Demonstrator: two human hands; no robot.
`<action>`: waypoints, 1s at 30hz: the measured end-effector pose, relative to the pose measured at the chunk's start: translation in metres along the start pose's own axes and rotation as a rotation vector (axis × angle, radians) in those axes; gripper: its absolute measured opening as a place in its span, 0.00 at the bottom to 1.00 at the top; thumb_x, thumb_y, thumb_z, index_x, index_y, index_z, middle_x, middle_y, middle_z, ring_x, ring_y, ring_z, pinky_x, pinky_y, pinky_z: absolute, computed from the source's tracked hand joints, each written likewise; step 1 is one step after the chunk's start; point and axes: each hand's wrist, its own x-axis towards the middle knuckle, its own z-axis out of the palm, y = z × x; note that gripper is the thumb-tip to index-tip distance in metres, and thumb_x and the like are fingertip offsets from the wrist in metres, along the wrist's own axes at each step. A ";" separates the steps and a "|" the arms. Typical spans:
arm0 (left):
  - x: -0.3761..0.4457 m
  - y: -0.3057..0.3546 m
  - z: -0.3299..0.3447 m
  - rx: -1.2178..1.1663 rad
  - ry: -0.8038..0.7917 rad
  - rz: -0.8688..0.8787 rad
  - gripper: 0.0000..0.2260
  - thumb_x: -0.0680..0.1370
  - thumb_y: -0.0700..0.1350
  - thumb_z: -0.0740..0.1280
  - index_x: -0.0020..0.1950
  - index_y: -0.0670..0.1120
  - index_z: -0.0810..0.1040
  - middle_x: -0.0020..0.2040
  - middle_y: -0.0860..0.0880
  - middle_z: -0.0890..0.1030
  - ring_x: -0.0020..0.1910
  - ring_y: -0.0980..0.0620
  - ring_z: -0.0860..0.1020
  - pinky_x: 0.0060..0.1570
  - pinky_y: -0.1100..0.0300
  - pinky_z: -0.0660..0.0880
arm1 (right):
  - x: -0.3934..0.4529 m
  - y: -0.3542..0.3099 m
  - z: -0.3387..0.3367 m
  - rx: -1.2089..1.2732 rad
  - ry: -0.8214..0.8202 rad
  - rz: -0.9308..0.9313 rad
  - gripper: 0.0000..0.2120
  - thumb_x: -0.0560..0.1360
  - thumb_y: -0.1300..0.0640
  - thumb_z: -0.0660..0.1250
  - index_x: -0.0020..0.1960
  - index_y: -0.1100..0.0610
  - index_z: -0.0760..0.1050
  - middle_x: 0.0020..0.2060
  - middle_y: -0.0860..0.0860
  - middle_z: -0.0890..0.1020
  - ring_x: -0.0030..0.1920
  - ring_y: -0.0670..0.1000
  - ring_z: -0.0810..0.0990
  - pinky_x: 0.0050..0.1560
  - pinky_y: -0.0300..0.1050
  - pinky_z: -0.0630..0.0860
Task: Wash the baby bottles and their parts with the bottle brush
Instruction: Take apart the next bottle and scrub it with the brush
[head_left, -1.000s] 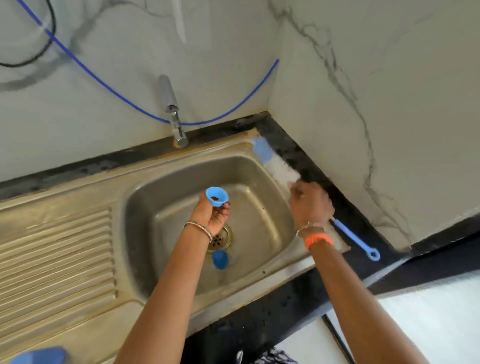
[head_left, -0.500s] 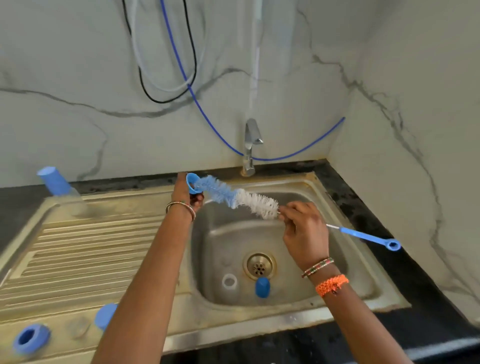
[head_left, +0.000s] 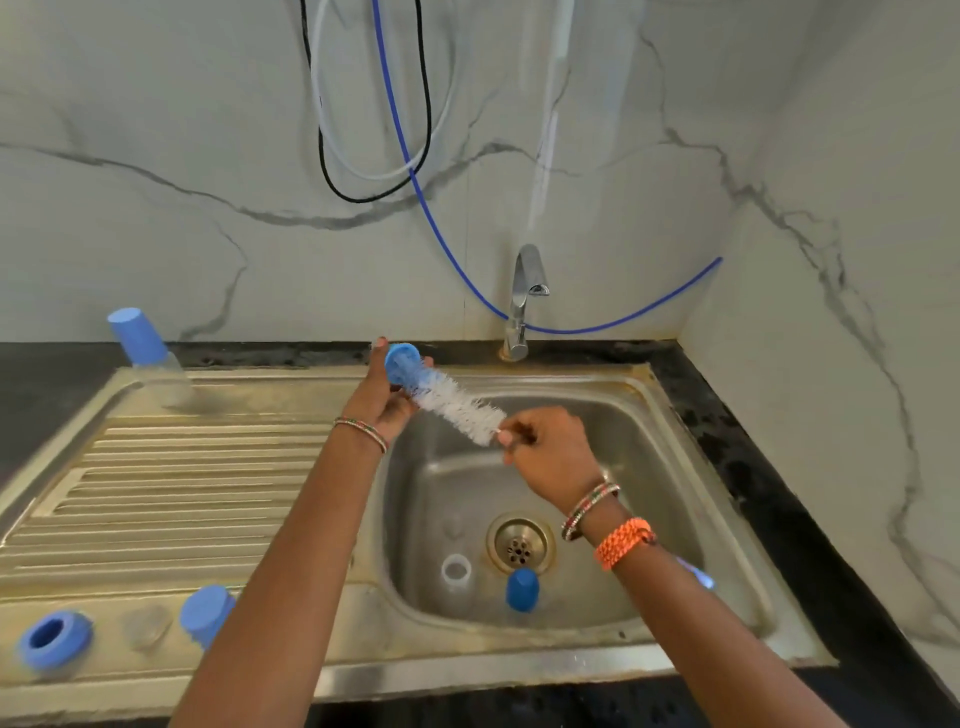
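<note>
Over the steel sink basin (head_left: 649, 415), left hand (head_left: 382, 402) grips a small blue plastic cap (head_left: 401, 359), right hand (head_left: 553, 457) pinches the white-bristled bottle brush (head_left: 460, 408) scrubbing inside it; below, a blue-capped bottle (head_left: 522, 590) and clear ring (head_left: 456, 569) likely await washing.

Left hand (head_left: 387, 400) grips a small blue cap (head_left: 401, 362) over the sink (head_left: 644, 410), and the bottle brush (head_left: 457, 404) is poked right into it. Right hand (head_left: 553, 457) pinches the brush just below the bristles. Another blue cap (head_left: 522, 590) and a clear ring (head_left: 456, 569) sit by the drain (head_left: 519, 544).
</note>
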 end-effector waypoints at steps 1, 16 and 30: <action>0.003 -0.004 0.002 -0.068 0.002 0.015 0.17 0.81 0.56 0.57 0.50 0.41 0.73 0.38 0.44 0.80 0.30 0.54 0.81 0.42 0.59 0.79 | 0.002 -0.002 0.002 0.033 -0.026 0.003 0.05 0.75 0.61 0.68 0.45 0.59 0.83 0.34 0.50 0.82 0.31 0.41 0.75 0.37 0.35 0.73; 0.038 0.034 -0.025 -0.005 0.247 0.087 0.29 0.77 0.62 0.60 0.67 0.41 0.68 0.56 0.42 0.77 0.44 0.48 0.80 0.39 0.55 0.80 | -0.040 0.062 -0.032 -0.670 0.599 -0.370 0.12 0.73 0.61 0.63 0.52 0.55 0.82 0.33 0.51 0.79 0.33 0.53 0.73 0.35 0.44 0.67; 0.026 0.038 -0.024 -0.069 0.012 0.073 0.24 0.79 0.62 0.52 0.51 0.42 0.74 0.45 0.43 0.81 0.45 0.49 0.81 0.49 0.56 0.78 | -0.030 0.049 -0.050 0.490 -0.271 0.517 0.18 0.81 0.50 0.56 0.37 0.58 0.74 0.21 0.48 0.63 0.17 0.41 0.57 0.17 0.33 0.56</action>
